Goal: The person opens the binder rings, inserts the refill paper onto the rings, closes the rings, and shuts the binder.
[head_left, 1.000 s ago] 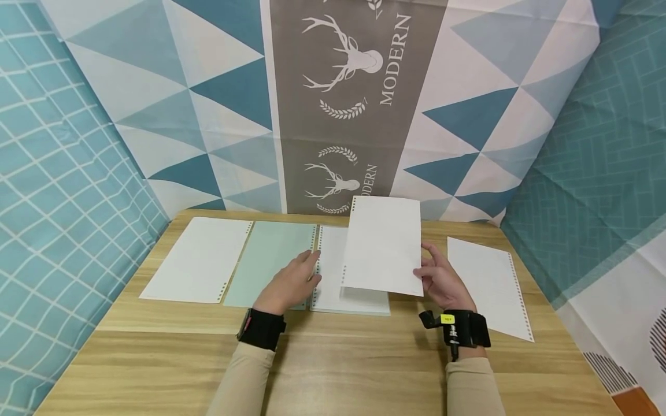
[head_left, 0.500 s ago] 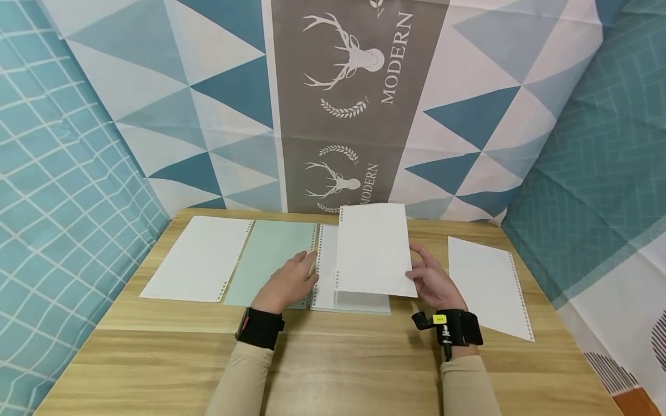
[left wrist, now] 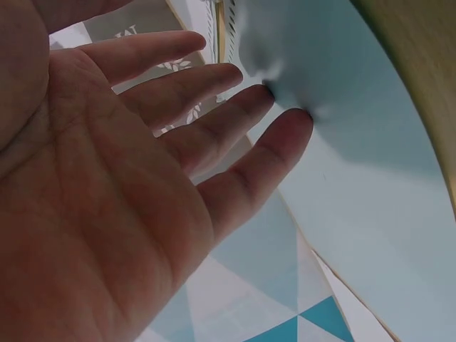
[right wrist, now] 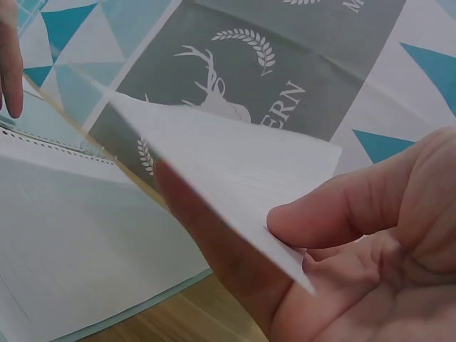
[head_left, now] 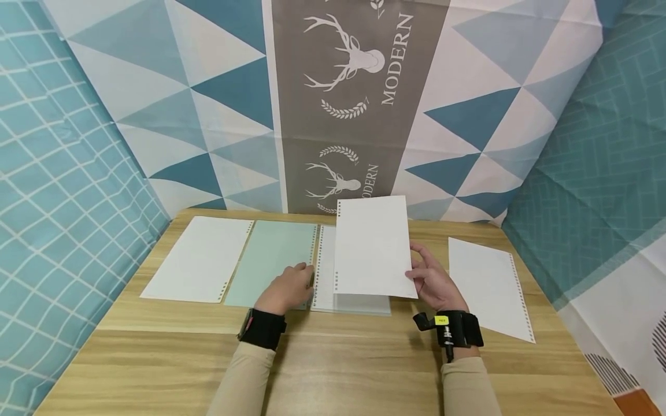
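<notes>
My right hand (head_left: 437, 283) pinches a white loose-leaf sheet (head_left: 369, 248) at its right edge. In the right wrist view the thumb (right wrist: 320, 214) lies on its upper face, with fingers beneath. The sheet is raised, hole-punched edge to the left, over a white punched sheet (head_left: 325, 300) that lies on a pale green one and is partly hidden. My left hand (head_left: 286, 289) is over the right edge of a pale green punched sheet (head_left: 276, 245). In the left wrist view its fingers (left wrist: 235, 178) are mostly straight, fingertips at the green surface.
A white punched sheet (head_left: 198, 260) lies at the far left of the wooden table (head_left: 333, 370), beside the green one. Another white sheet (head_left: 489, 283) lies slanted to the right, partly behind my right hand. A patterned cloth backdrop (head_left: 229, 104) rises behind the table.
My right hand has carried the raised sheet leftward, and its top edge has since tipped up a little. My left hand has drawn slightly nearer me, with fingertips lowered onto the green sheet.
</notes>
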A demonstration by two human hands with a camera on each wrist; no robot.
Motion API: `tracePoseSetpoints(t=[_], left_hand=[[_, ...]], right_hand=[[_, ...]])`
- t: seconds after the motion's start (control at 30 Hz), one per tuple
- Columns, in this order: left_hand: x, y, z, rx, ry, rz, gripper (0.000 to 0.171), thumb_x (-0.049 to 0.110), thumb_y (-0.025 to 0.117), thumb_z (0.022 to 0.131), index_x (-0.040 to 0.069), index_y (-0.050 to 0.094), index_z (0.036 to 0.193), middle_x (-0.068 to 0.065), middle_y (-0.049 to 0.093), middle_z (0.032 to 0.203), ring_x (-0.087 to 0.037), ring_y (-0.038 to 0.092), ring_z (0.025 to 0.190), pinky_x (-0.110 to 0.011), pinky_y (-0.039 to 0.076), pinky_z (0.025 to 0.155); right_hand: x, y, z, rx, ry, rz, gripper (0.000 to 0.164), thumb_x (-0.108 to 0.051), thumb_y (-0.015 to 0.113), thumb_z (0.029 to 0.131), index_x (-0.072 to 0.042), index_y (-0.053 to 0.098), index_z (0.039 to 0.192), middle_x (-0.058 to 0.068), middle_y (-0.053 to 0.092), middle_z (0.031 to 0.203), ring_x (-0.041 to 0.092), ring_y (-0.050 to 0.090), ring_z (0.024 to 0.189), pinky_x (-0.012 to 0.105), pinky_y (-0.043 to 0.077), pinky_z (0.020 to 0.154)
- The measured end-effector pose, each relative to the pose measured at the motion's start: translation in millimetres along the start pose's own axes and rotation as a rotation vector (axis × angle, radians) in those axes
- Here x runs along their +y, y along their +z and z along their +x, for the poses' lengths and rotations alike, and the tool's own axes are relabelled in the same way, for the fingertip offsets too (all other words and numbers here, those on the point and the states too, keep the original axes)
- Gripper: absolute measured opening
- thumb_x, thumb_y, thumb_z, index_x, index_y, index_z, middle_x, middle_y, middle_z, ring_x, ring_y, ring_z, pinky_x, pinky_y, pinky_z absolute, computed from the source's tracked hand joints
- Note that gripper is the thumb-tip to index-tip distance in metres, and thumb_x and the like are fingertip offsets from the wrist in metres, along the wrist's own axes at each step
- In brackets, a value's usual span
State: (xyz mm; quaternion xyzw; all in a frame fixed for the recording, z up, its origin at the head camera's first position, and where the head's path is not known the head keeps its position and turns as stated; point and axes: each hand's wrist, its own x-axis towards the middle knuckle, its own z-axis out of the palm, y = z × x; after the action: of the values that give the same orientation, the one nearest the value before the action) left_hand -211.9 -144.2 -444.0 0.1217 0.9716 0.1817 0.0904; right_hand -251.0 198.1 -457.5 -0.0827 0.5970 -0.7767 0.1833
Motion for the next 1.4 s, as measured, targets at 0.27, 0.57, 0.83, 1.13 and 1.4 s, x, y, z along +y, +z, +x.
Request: tracePoseSetpoints(t=[0.27, 0.57, 0.83, 1.13, 1.4], left_hand=[[6.4, 5.5, 1.6, 0.023, 0.036, 0.04, 0.036, 0.017, 0.063, 0.099, -0.002, 0.063, 0.13, -0.022, 0.058, 0.142, -0.044, 0.059, 0.125, -0.059, 0.054, 0.094], [16.7, 12.7, 3.5, 0.035, 0.064, 0.102, 0.037, 0.021, 0.065, 0.098, 0.002, 0.063, 0.13, -0.016, 0.059, 0.143, -0.04, 0.058, 0.128, -0.06, 0.054, 0.092], [21.0, 15.4, 2.7, 0.047, 0.085, 0.116, 0.039, 0.022, 0.067, 0.098, 0.005, 0.061, 0.133, -0.016, 0.061, 0.139, -0.039, 0.059, 0.127, -0.06, 0.054, 0.091], [15.7, 6.2, 2.5, 0.198, 0.154, 0.027, 0.037, 0.016, 0.057, 0.103, 0.002, 0.057, 0.138, -0.021, 0.059, 0.141, -0.04, 0.061, 0.126, -0.058, 0.057, 0.088], [14.8, 9.8, -1.9, 0.064, -0.011, 0.049, 0.047, 0.02, 0.052, 0.105, 0.004, 0.048, 0.149, -0.026, 0.043, 0.156, -0.047, 0.04, 0.145, -0.076, 0.036, 0.106]], right_hand=[[3, -3, 1, -0.014, -0.007, -0.01, 0.063, 0.02, 0.038, 0.095, -0.011, 0.026, 0.15, 0.005, 0.068, 0.117, 0.015, 0.074, 0.1, 0.029, 0.062, 0.079], [6, -4, 2, 0.001, 0.016, -0.064, 0.065, 0.018, 0.04, 0.095, -0.008, 0.021, 0.152, 0.007, 0.067, 0.116, 0.015, 0.075, 0.095, 0.028, 0.062, 0.077], [5, -2, 2, 0.006, 0.018, -0.073, 0.065, 0.018, 0.04, 0.094, -0.01, 0.024, 0.15, 0.006, 0.068, 0.114, 0.016, 0.076, 0.093, 0.029, 0.062, 0.076], [5, 5, 4, 0.022, 0.012, -0.08, 0.071, 0.019, 0.042, 0.092, -0.011, 0.022, 0.153, 0.007, 0.067, 0.115, 0.015, 0.074, 0.091, 0.027, 0.061, 0.073], [6, 10, 5, 0.008, 0.014, -0.102, 0.071, 0.018, 0.041, 0.092, -0.009, 0.021, 0.155, 0.005, 0.066, 0.116, 0.014, 0.074, 0.091, 0.028, 0.061, 0.073]])
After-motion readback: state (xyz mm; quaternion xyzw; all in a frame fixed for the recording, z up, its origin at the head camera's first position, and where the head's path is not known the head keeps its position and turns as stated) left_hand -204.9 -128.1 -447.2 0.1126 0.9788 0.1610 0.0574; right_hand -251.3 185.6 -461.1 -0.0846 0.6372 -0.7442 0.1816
